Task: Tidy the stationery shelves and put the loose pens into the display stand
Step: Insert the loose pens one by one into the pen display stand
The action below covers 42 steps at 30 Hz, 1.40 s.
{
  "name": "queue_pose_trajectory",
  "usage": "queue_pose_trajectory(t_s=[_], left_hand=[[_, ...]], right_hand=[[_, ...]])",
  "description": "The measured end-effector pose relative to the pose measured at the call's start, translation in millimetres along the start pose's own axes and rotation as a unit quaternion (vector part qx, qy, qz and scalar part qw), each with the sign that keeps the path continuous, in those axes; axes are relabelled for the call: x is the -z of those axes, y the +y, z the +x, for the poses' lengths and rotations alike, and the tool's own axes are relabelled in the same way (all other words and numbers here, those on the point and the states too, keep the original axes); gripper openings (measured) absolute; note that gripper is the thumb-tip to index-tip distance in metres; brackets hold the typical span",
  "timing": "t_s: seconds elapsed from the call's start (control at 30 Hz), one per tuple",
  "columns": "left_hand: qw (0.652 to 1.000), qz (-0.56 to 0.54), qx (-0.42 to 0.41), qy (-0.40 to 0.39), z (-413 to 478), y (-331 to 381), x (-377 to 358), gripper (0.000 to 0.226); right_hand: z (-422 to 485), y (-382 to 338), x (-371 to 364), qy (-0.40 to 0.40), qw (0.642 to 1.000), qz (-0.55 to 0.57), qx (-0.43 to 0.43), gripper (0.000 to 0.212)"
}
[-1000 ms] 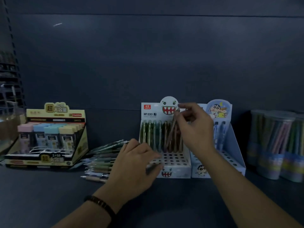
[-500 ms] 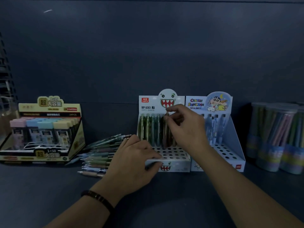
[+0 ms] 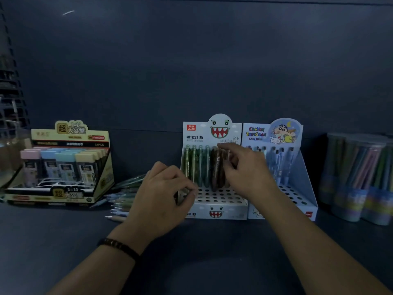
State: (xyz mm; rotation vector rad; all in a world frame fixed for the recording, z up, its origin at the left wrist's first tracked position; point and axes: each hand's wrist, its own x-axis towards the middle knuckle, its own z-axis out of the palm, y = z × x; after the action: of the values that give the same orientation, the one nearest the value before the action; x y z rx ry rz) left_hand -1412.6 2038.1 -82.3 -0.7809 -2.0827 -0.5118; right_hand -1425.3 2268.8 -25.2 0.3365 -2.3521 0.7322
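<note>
- Right hand (image 3: 244, 173): narrow grip pinching a brown pen (image 3: 214, 169) that stands upright in the back row of the monster-face display stand (image 3: 221, 201).
- Left hand (image 3: 161, 194): grip curled at the stand's front-left corner; I cannot tell what it holds.
- Loose pens (image 3: 125, 196) lie just left, behind it.

A single wide-angle camera worn on the head looks forward and slightly down, close over the dark blue-grey shelf board (image 3: 63, 241). The white cardboard monster-face pen stand (image 3: 221, 207) sits mid-frame against the back wall.
</note>
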Motion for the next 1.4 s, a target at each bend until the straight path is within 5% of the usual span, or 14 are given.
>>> queue_pose_trajectory(t_s=[0.23,0.43,0.57,0.77,1.07,1.4], left_hand=[[0.997,0.047,-0.043,-0.046,7,-11,27,0.014],[0.995,0.056,0.04,-0.068,-29,-60,70,0.018],[0.995,0.002,0.079,-0.069,-51,-73,76,0.024],[0.991,-0.021,0.09,-0.101,-66,-67,80,0.033],[0.981,-0.038,0.115,-0.149,-69,-61,80,0.027],[0.982,-0.055,0.118,-0.14,-69,-62,78,0.02]], right_hand=[[-2,-7,5,-0.035,0.999,-0.004,-0.004,0.05],[-10,-22,-5,0.007,1.0,0.02,0.014,0.04],[-29,-59,-25,-0.097,0.985,0.044,0.132,0.01],[-51,-80,-54,-0.213,0.946,-0.068,0.237,0.018],[-53,-78,-54,-0.257,0.936,-0.149,0.19,0.021],[-47,-71,-50,-0.266,0.951,-0.051,0.15,0.012]])
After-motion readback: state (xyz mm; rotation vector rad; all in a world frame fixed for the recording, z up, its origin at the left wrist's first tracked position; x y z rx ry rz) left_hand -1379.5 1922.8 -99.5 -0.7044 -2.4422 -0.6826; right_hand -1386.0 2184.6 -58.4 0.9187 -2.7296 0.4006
